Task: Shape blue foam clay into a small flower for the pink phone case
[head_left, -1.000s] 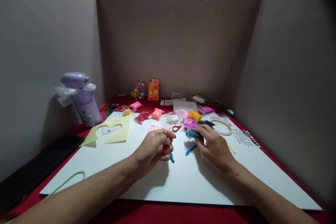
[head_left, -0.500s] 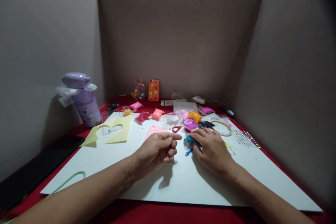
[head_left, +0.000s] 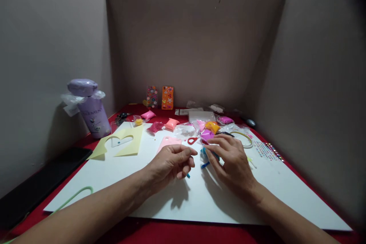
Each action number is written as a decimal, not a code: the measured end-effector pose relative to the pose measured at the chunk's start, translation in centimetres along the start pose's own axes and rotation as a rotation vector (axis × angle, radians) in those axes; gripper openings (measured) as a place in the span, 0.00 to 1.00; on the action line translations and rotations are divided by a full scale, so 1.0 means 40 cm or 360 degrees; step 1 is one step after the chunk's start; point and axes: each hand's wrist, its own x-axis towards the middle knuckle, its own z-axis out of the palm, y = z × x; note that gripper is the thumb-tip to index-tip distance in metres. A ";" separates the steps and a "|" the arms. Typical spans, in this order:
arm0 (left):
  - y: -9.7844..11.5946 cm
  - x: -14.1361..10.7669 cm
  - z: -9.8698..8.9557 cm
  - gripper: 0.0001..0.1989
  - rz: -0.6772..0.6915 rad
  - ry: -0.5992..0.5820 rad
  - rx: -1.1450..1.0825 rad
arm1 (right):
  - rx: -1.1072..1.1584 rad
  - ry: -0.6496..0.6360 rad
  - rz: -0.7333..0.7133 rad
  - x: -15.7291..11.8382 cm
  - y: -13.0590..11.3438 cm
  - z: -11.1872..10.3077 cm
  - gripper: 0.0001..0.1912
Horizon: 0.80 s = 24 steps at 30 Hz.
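Observation:
My left hand (head_left: pixel 173 162) hovers over the white board (head_left: pixel 177 209), thumb and index finger pressed together. Whatever sits in that pinch is too small to make out. A small blue bit (head_left: pixel 188 175) shows just below its curled fingers. To the right, my right hand (head_left: pixel 234 162) is open, fingers apart, over a packet of blue clay (head_left: pixel 203 152) that it partly hides. Beside that packet lies a small blue modelling tool (head_left: pixel 204 165). Behind my left hand lies a pink phone case (head_left: pixel 168 141), partly covered, with a red ring-shaped piece (head_left: pixel 192 140) near it.
Several clay packets, such as an orange one (head_left: pixel 212 127), lie across the back. Gem stickers (head_left: pixel 267 150) and a yellow-white ring (head_left: pixel 243 139) are at right. Cut yellow paper (head_left: pixel 133 141), a purple tumbler (head_left: pixel 95 118) and a black slab (head_left: pixel 45 183) are at left.
My right hand has lifted slightly off the blue clay packet and its fingers have spread. My left hand stays nearly in place, still pinching; more of the blue bit below it shows.

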 end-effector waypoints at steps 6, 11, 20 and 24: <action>-0.004 0.006 -0.006 0.13 0.0064 -0.0033 -0.0078 | 0.0119 0.0055 -0.0054 -0.003 -0.008 -0.003 0.08; -0.001 -0.004 -0.004 0.11 0.0056 0.0019 0.0012 | 0.0294 0.0102 -0.0167 -0.003 -0.034 -0.014 0.09; 0.006 -0.007 0.008 0.14 0.0076 0.0100 0.0103 | 0.0415 0.0142 -0.0297 -0.004 -0.060 -0.028 0.12; 0.005 -0.008 0.013 0.15 0.0154 0.0068 0.0200 | 0.0445 0.0125 -0.0303 -0.005 -0.062 -0.028 0.11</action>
